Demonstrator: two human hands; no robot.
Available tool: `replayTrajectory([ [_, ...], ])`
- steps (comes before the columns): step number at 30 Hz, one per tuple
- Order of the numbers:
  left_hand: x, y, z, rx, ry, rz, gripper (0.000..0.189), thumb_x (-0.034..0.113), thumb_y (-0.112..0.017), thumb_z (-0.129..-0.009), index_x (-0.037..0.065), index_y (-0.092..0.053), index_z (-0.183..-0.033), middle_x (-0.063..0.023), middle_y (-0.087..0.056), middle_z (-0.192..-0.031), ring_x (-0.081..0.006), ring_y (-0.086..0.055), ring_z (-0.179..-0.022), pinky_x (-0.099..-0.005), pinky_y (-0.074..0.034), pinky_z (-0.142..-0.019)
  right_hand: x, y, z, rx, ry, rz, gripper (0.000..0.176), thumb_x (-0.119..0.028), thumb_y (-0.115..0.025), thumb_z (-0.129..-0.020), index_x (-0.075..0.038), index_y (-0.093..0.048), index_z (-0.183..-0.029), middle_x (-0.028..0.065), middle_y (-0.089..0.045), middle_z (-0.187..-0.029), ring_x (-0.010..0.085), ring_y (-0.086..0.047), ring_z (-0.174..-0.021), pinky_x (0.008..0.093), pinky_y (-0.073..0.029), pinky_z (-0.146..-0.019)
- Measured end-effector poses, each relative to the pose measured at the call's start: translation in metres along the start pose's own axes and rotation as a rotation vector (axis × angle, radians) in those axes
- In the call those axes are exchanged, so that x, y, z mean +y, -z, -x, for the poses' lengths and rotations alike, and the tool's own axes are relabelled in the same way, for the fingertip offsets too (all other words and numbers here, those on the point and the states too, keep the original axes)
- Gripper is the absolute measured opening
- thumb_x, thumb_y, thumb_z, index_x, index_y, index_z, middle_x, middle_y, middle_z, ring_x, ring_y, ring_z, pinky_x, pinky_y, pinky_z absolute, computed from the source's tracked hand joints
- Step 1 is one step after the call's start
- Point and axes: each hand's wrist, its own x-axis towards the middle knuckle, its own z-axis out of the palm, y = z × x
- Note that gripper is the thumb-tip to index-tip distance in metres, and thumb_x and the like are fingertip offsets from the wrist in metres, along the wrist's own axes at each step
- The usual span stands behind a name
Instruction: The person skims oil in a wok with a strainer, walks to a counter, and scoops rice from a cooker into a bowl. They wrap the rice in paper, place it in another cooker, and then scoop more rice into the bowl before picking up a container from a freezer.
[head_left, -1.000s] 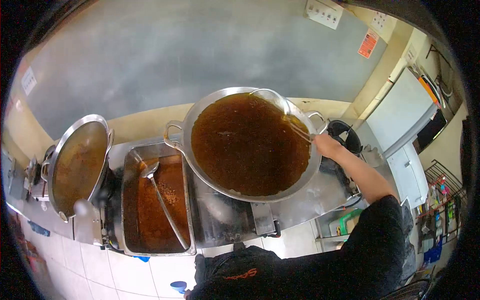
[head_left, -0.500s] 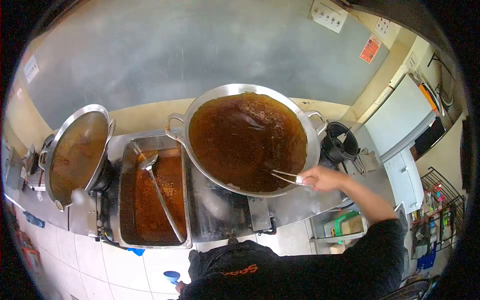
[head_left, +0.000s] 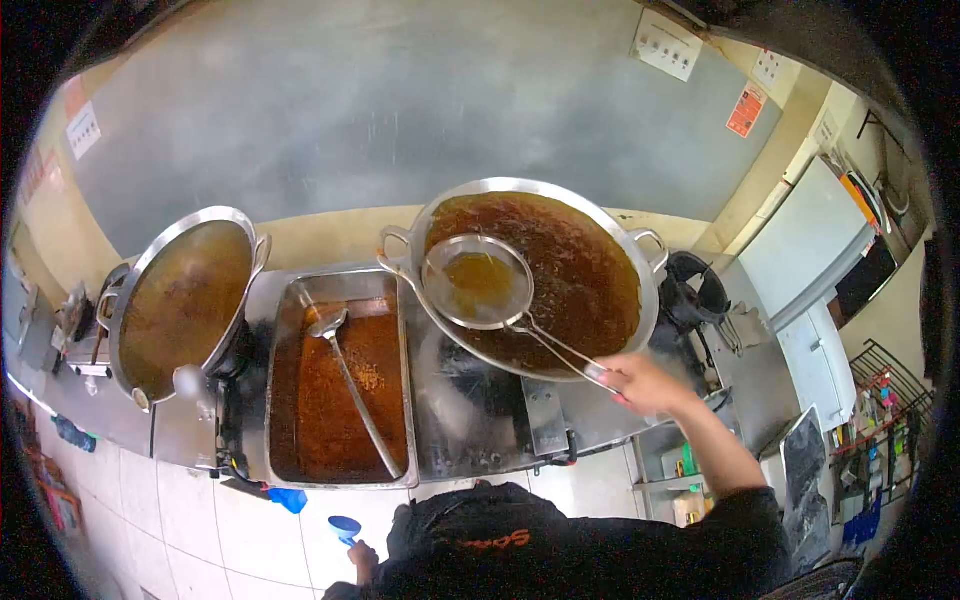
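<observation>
My right hand grips the wire handle of a round mesh strainer. The strainer is raised above the oil at the left side of a large two-handled wok full of dark brown oil, and a yellowish patch shows in its mesh. Low by my body, my left hand is closed on the handle of a small blue plastic scoop, held over the floor. Its fingers are small in this view. To the left of the wok, a long-handled ladle lies in a rectangular metal tray of reddish-brown liquid.
Another wok of brown liquid stands at the far left. A black burner sits right of the large wok. Behind the counter rises a grey wall panel. A wire rack with various items is at the far right.
The strainer has come up out of the oil, and its mesh now shows at the wok's left side. The view has shifted slightly; the blue scoop stays low by my left side.
</observation>
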Motion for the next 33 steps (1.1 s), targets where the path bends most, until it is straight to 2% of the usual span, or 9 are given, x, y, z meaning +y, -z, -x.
replayTrajectory([
  [3, -0.003, 0.014, -0.008, 0.004, -0.031, -0.052, 0.035, 0.035, -0.044, -0.097, 0.003, -0.057, -0.105, -0.0179, -0.061, -0.089, -0.0390, -0.062, -0.080, -0.0469, -0.046, -0.063, 0.003, -0.011, -0.003, 0.040, 0.115, -0.015, 0.016, -0.018, -0.050, -0.105, -0.011, -0.065, -0.104, -0.0035, -0.048, -0.059, 0.0075, -0.043, -0.044, 0.0254, -0.033, -0.039],
  [7, -0.014, 0.026, -0.016, 0.003, -0.048, -0.064, 0.034, 0.034, -0.043, -0.096, 0.004, -0.057, -0.104, -0.0170, -0.060, -0.087, -0.0384, -0.062, -0.079, -0.0466, -0.046, -0.061, -0.010, -0.028, 0.025, 0.135, -0.016, -0.053, 0.026, -0.019, -0.049, -0.105, -0.016, -0.066, -0.125, -0.0035, -0.049, -0.058, 0.0075, -0.045, -0.044, 0.0259, -0.035, -0.040],
  [15, -0.073, 0.034, -0.009, -0.014, -0.048, -0.068, 0.031, 0.032, -0.042, -0.096, 0.005, -0.057, -0.102, -0.0151, -0.060, -0.084, -0.0372, -0.062, -0.076, -0.0459, -0.046, -0.058, -0.028, -0.092, 0.031, 0.359, 0.242, 0.007, 0.042, -0.016, -0.053, -0.103, -0.015, -0.055, -0.145, -0.0014, -0.054, -0.065, 0.0078, -0.049, -0.050, 0.0255, -0.041, -0.047],
  [18, -0.103, 0.027, 0.000, -0.038, -0.031, -0.078, 0.030, 0.031, -0.042, -0.095, 0.006, -0.057, -0.101, -0.0144, -0.060, -0.083, -0.0367, -0.062, -0.075, -0.0457, -0.046, -0.057, -0.043, -0.134, 0.026, 0.441, 0.398, 0.210, 0.041, -0.017, -0.058, -0.099, -0.010, -0.056, -0.139, 0.0229, -0.071, -0.089, 0.0377, -0.072, -0.078, 0.0415, -0.054, -0.069],
  [19, -0.113, 0.027, 0.003, -0.048, -0.029, -0.086, 0.030, 0.031, -0.042, -0.095, 0.006, -0.057, -0.100, -0.0141, -0.060, -0.083, -0.0365, -0.062, -0.074, -0.0456, -0.046, -0.056, -0.049, -0.149, 0.021, 0.427, 0.326, 0.276, 0.044, -0.017, -0.061, -0.096, -0.014, -0.056, -0.140, 0.0288, -0.068, -0.100, 0.0471, -0.067, -0.091, 0.0476, -0.054, -0.074],
  [22, -0.134, 0.028, 0.011, -0.081, -0.031, -0.121, 0.029, 0.031, -0.041, -0.095, 0.007, -0.057, -0.099, -0.0134, -0.059, -0.081, -0.0361, -0.062, -0.073, -0.0453, -0.046, -0.055, -0.042, -0.201, -0.026, 0.359, 0.508, 0.346, 0.058, -0.003, -0.057, -0.091, -0.014, -0.047, -0.147, 0.0268, -0.069, -0.097, 0.0449, -0.069, -0.087, 0.0524, -0.055, -0.073],
  [25, -0.152, 0.029, 0.015, -0.115, -0.045, -0.169, 0.028, 0.030, -0.041, -0.095, 0.007, -0.057, -0.098, -0.0127, -0.059, -0.080, -0.0356, -0.062, -0.072, -0.0451, -0.046, -0.054, -0.034, -0.261, -0.062, 0.310, 0.421, 0.706, 0.061, 0.001, -0.048, -0.089, -0.014, -0.046, -0.148, 0.0309, -0.063, -0.101, 0.0488, -0.066, -0.089, 0.0538, -0.055, -0.079],
  [29, -0.167, 0.039, 0.014, -0.135, -0.066, -0.216, 0.027, 0.029, -0.041, -0.094, 0.008, -0.058, -0.097, -0.0118, -0.059, -0.079, -0.0350, -0.062, -0.070, -0.0447, -0.045, -0.052, -0.046, -0.276, -0.064, 0.223, 0.296, 0.727, 0.064, 0.001, -0.050, -0.087, -0.016, -0.045, -0.148, 0.0311, -0.061, -0.106, 0.0514, -0.065, -0.093, 0.0547, -0.054, -0.084],
  [33, -0.168, 0.050, 0.008, -0.174, -0.101, -0.297, 0.026, 0.028, -0.040, -0.094, 0.008, -0.058, -0.096, -0.0108, -0.059, -0.077, -0.0344, -0.062, -0.069, -0.0444, -0.045, -0.050, -0.051, -0.253, -0.043, 0.248, 0.409, 0.677, 0.060, -0.002, -0.054, -0.090, -0.014, -0.047, -0.148, 0.0276, -0.066, -0.101, 0.0447, -0.068, -0.089, 0.0511, -0.054, -0.078],
])
